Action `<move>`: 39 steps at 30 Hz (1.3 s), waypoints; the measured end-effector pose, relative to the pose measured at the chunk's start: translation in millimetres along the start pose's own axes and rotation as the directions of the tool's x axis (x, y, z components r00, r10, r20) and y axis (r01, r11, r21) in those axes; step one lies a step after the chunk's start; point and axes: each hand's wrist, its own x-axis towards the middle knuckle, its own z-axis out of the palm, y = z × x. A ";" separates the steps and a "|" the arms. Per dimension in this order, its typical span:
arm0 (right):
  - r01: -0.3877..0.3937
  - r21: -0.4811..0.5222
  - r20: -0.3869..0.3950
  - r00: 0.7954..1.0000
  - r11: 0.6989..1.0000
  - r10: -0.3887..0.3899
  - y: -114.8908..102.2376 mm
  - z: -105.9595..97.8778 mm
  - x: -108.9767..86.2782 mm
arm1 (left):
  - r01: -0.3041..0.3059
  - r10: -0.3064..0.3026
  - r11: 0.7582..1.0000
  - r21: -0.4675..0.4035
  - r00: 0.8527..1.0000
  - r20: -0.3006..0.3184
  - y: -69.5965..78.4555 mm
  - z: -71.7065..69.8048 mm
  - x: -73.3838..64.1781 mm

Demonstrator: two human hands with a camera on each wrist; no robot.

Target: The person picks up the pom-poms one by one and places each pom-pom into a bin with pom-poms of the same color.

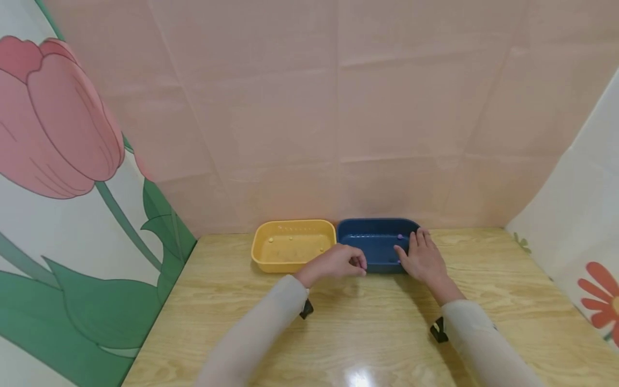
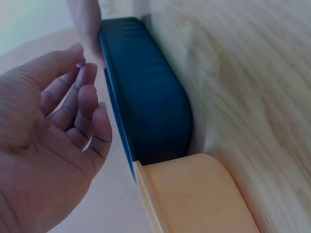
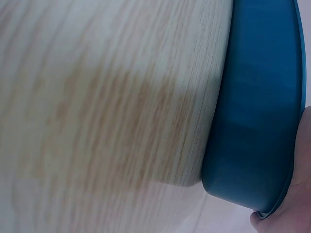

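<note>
My left hand (image 1: pixel 344 262) is over the near left edge of the blue basket (image 1: pixel 355 262). Its thumb and index fingertip pinch a tiny purple bead (image 2: pixel 80 63), mostly covered by the fingers; the other fingers curl loosely. On the basket's right rim rests my right hand (image 1: pixel 425 260), its fingers extended and its thumb spread over the inside. A purple bead (image 1: pixel 400 236) lies on the basket floor near that hand. In the right wrist view, part of the right hand (image 3: pixel 291 208) overlaps the basket's rim and corner.
A yellow basket (image 1: pixel 257 257) stands directly left of the blue one, with a few small yellow round bits (image 1: pixel 271 239) inside. Both stand at the back of the wooden table (image 1: pixel 358 328), against a pink cloth backdrop (image 1: pixel 290 129). Flower-printed sheets (image 1: pixel 63 134) hang at the sides.
</note>
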 end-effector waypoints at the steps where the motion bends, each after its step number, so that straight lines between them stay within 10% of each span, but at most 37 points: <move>1: -0.003 0.000 0.001 1.000 1.000 0.003 -0.1 0.1 0.1 | 0.008 -0.009 1.000 -0.015 1.000 -0.003 -0.3 -0.7 3.0; 24: -0.013 -0.005 -0.012 1.000 1.000 0.013 -3.9 -2.8 0.4 | 0.112 -0.135 0.981 -0.156 0.980 -0.145 -12.1 0.6 52.8; 39: -0.023 0.003 0.004 1.000 1.000 0.023 -4.1 -2.1 0.4 | 0.175 -0.236 0.941 -0.288 0.953 -0.192 -21.5 6.9 58.0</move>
